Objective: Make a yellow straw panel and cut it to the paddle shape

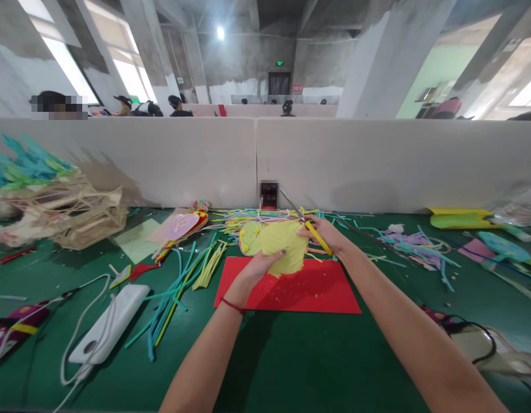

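Observation:
My left hand [269, 265] is closed on a pale yellow craft piece [286, 252] with a ridged surface and uneven edges, thumb on top. My right hand [323, 232] grips a yellow-handled knife [319, 236], its long thin metal blade pointing up and away to the left. The fingertips of my right hand are beside the piece's upper right edge; whether they touch it I cannot tell. Beneath the piece lies a red sheet [286, 295] with small pale scraps on it. Just behind to the left is a yellow-green striped round piece [249, 238].
Coloured strips [168, 304] and a white power bank [112, 324] with a cable lie to the left. A tan paper model [84, 215] stands farther left. Purple strips [415, 249] lie on the right. A white partition [183, 166] borders the green table [282, 367] at the back.

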Demonstrator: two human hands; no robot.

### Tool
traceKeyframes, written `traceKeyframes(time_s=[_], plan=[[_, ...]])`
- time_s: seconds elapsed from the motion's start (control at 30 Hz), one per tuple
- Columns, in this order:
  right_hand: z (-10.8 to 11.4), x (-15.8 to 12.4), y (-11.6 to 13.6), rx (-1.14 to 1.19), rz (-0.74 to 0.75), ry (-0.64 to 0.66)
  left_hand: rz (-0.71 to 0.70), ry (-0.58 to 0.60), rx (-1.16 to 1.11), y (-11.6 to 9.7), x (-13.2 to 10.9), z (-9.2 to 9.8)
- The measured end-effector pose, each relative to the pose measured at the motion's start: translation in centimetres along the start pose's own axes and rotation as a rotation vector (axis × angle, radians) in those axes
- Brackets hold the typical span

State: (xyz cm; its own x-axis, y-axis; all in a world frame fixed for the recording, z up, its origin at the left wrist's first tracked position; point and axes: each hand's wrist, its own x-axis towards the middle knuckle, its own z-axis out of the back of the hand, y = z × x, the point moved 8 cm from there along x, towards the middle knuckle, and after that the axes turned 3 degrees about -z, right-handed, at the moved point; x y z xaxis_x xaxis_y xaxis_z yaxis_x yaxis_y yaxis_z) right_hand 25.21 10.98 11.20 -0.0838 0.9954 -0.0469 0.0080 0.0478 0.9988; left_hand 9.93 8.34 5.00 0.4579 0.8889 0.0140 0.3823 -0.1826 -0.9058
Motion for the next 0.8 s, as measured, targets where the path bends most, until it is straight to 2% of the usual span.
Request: traceKeyframes(time_s=[0.17, 0.27, 0.53, 0.63, 0.8], plan=[[0.4, 0.7, 1.1, 0.061, 0.038, -0.076, 0.061, 0.032, 0.025, 1.3, -0.4, 1.0], [1.0, 1.1, 1.5, 0.074, 0.045, -0.112, 0.065, 0.07, 0.054, 1.3, -0.8, 1.2], [1.5, 1.1, 1.3, 0.109, 0.041, -0.167, 0.021, 0.158, 0.135, 0.9, -1.3, -0.6], [1.6, 1.1, 1.3, 0.12, 0.043, -0.167, -0.028, 0.127, 0.164, 1.2, -0.9, -0.9], [1.5, 1.2, 1.6, 0.129, 0.05, -0.146, -0.155, 0.003, 0.187, 1.2, 0.3, -1.2]])
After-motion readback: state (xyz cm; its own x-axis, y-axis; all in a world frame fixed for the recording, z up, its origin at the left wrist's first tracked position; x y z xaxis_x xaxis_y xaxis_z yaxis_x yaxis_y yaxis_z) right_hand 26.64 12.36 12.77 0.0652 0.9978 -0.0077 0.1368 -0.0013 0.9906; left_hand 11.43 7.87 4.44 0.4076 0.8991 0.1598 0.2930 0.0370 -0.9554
